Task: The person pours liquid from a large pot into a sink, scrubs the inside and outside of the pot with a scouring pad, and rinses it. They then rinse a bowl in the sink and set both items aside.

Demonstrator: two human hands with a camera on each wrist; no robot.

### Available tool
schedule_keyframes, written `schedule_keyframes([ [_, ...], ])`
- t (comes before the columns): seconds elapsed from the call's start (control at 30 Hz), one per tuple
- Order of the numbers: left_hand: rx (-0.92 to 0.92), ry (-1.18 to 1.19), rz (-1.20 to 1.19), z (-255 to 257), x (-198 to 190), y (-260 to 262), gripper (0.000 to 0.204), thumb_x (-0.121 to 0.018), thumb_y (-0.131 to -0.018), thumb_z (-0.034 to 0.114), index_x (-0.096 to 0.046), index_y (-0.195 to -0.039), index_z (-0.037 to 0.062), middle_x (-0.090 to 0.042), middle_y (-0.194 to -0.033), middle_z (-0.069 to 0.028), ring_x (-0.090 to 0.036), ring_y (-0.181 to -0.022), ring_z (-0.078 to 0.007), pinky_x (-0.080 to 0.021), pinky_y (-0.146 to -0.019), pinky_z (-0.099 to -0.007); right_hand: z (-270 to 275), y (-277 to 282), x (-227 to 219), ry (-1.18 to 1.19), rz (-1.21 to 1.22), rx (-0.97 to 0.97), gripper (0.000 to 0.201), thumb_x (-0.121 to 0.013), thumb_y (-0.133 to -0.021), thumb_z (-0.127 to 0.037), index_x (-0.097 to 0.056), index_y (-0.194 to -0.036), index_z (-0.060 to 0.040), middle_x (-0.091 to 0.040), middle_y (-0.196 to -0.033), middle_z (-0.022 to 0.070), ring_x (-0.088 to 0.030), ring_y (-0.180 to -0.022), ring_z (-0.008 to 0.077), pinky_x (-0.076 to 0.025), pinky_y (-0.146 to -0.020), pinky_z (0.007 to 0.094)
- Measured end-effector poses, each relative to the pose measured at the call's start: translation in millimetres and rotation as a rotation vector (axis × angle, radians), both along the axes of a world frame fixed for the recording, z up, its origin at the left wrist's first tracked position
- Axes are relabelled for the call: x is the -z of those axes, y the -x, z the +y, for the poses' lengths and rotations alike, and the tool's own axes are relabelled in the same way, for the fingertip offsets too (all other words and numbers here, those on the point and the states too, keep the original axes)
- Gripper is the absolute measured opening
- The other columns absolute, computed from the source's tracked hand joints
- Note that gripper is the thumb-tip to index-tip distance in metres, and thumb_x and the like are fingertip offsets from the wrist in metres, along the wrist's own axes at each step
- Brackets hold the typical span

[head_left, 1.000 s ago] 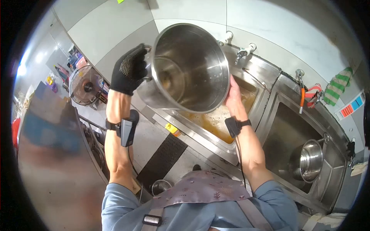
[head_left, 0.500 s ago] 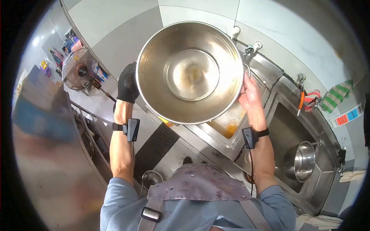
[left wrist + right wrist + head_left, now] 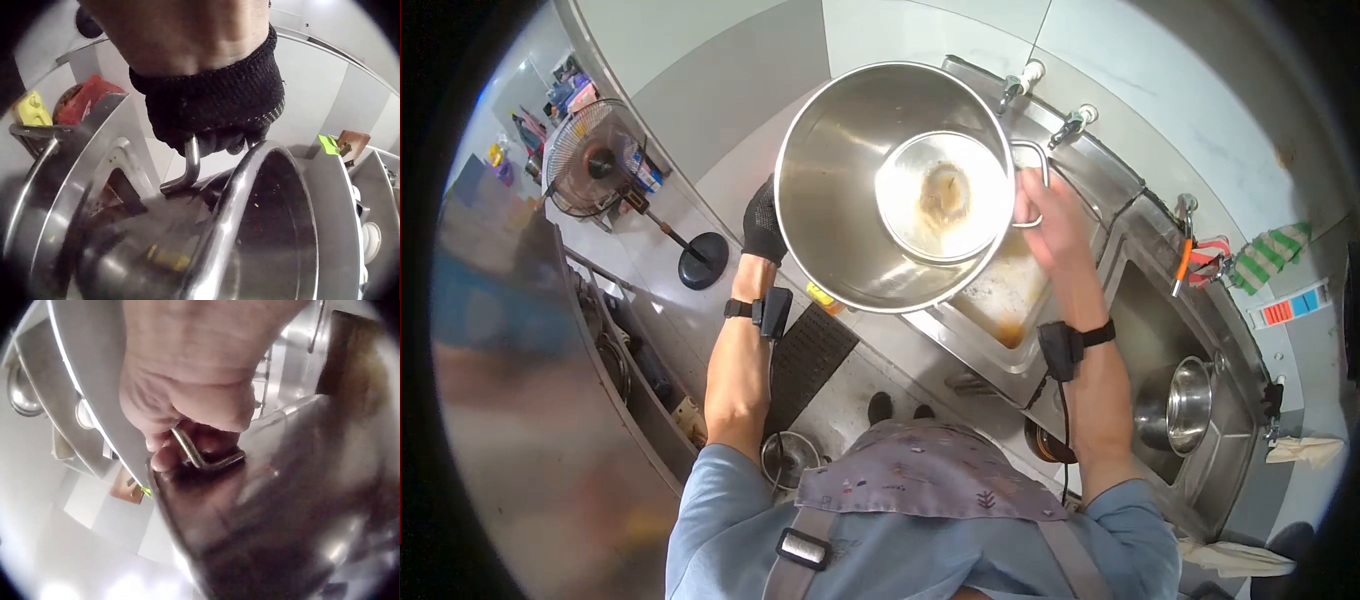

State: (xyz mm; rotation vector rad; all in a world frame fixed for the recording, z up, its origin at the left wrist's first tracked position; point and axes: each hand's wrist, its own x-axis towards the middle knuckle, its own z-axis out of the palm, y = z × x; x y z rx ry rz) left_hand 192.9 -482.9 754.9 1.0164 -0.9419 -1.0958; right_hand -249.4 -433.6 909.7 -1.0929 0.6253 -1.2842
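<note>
A deep stainless steel stockpot [image 3: 830,180] is held up in front of me, its mouth facing the head camera. Brownish residue marks its bottom [image 3: 945,195]. My left hand [image 3: 763,225], in a black knit glove, grips one loop handle [image 3: 191,165], as the left wrist view shows. The bare right hand [image 3: 1057,222] holds the opposite handle [image 3: 190,447] with its fingers curled through the loop. Beneath the pot's right side is a steel sink basin [image 3: 1030,340] with yellowish-brown residue, partly hidden by the pot.
Another basin [image 3: 1140,310] to the right has a metal pot [image 3: 1190,405] in it. Taps [image 3: 1072,125] line the wall behind. A standing fan [image 3: 595,160] is at left, near a steel counter [image 3: 530,380]. A wire-like basket [image 3: 792,458] stands on the floor beside a dark mat [image 3: 805,365].
The stockpot has turned from tipped sideways to facing me and shifted slightly right. My right hand went from supporting its side to gripping the handle; the left hand kept its hold.
</note>
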Motion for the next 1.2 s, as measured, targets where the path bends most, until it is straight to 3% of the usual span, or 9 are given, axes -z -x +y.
schedule_keyframes([
  [0.23, -0.044, 0.134, -0.465, -13, 34, -27, 0.041, -0.059, -0.106, 0.031, -0.059, -0.14, 0.0085, -0.073, -0.118, -0.007, -0.07, -0.1, -0.0205, -0.056, -0.088, -0.0324, -16, -79, -46, 0.02, 0.318, 0.011, 0.021, -0.063, -0.102, -0.021, -0.066, -0.097, -0.0003, -0.064, -0.072, 0.0036, -0.056, -0.067, 0.0107, -0.045, -0.067, 0.0271],
  [0.3, 0.049, -0.071, 0.043, -23, 44, -40, 0.043, -0.058, -0.107, 0.032, -0.058, -0.142, 0.0081, -0.072, -0.121, -0.007, -0.069, -0.103, -0.0199, -0.055, -0.09, -0.032, -20, -96, -54, 0.056, 0.363, -0.012, 0.022, -0.063, -0.101, -0.021, -0.067, -0.098, 0.0, -0.065, -0.072, 0.0037, -0.056, -0.067, 0.0105, -0.045, -0.067, 0.0268],
  [0.33, 0.152, -0.262, 0.553, -18, 30, -35, 0.044, -0.056, -0.108, 0.033, -0.057, -0.143, 0.0077, -0.071, -0.123, -0.007, -0.069, -0.106, -0.0194, -0.055, -0.093, -0.0316, -22, -103, -57, 0.095, 0.405, -0.021, 0.022, -0.063, -0.101, -0.021, -0.067, -0.098, 0.0004, -0.065, -0.073, 0.0038, -0.056, -0.067, 0.0103, -0.044, -0.067, 0.0265],
  [0.43, 0.127, -0.053, 0.365, -22, 46, -34, 0.05, -0.052, -0.11, 0.04, -0.056, -0.145, 0.0052, -0.069, -0.127, -0.0091, -0.067, -0.108, -0.017, -0.055, -0.096, -0.0294, -27, -121, -63, 0.1, 0.434, -0.048, 0.024, -0.062, -0.1, -0.021, -0.068, -0.098, 0.0022, -0.066, -0.073, 0.0037, -0.056, -0.067, 0.0097, -0.044, -0.066, 0.026],
  [0.53, 0.104, -0.074, 0.492, -23, 50, -36, 0.052, -0.061, -0.105, 0.044, -0.062, -0.137, 0.0036, -0.071, -0.122, -0.0102, -0.068, -0.102, -0.0159, -0.055, -0.094, -0.0284, -29, -139, -73, 0.102, 0.459, -0.064, 0.026, -0.063, -0.1, -0.021, -0.068, -0.099, 0.0035, -0.065, -0.071, 0.0032, -0.054, -0.065, 0.0095, -0.043, -0.065, 0.0258],
  [0.63, 0.049, -0.212, 0.083, -14, 41, -33, 0.035, -0.074, -0.097, 0.03, -0.073, -0.121, 0.0037, -0.076, -0.108, -0.0071, -0.07, -0.094, -0.0156, -0.056, -0.084, -0.03, -36, -147, -72, 0.175, 0.535, -0.061, 0.025, -0.064, -0.099, -0.022, -0.069, -0.098, 0.0034, -0.062, -0.067, 0.002, -0.051, -0.062, 0.0093, -0.041, -0.064, 0.0261],
  [0.87, -0.058, -0.301, -0.658, -21, 4, -31, 0.053, -0.086, -0.08, 0.042, -0.076, -0.109, -0.0015, -0.078, -0.093, -0.0143, -0.074, -0.081, -0.0244, -0.058, -0.076, -0.0383, -44, -149, -75, 0.127, 0.553, -0.017, 0.023, -0.066, -0.098, -0.021, -0.07, -0.095, 0.0017, -0.055, -0.062, -0.0008, -0.047, -0.06, 0.0085, -0.036, -0.059, 0.0266],
  [1.07, -0.068, -0.491, -0.778, -23, -32, -22, 0.066, -0.081, -0.076, 0.063, -0.079, -0.093, -0.0007, -0.077, -0.083, -0.0191, -0.076, -0.076, -0.0311, -0.057, -0.074, -0.0415, -51, -136, -68, 0.082, 0.538, -0.059, 0.021, -0.066, -0.098, -0.02, -0.068, -0.092, -0.0004, -0.049, -0.058, -0.0031, -0.04, -0.054, 0.0074, -0.032, -0.054, 0.0252],
  [1.2, -0.171, -0.322, -0.973, -53, -10, -23, 0.068, -0.082, -0.074, 0.062, -0.078, -0.103, 0.0009, -0.077, -0.089, -0.0207, -0.076, -0.083, -0.0352, -0.057, -0.077, -0.0442, -53, -129, -68, 0.021, 0.473, -0.129, 0.023, -0.064, -0.101, -0.022, -0.066, -0.09, -0.0019, -0.045, -0.056, -0.005, -0.036, -0.05, 0.0062, -0.03, -0.052, 0.0259],
])
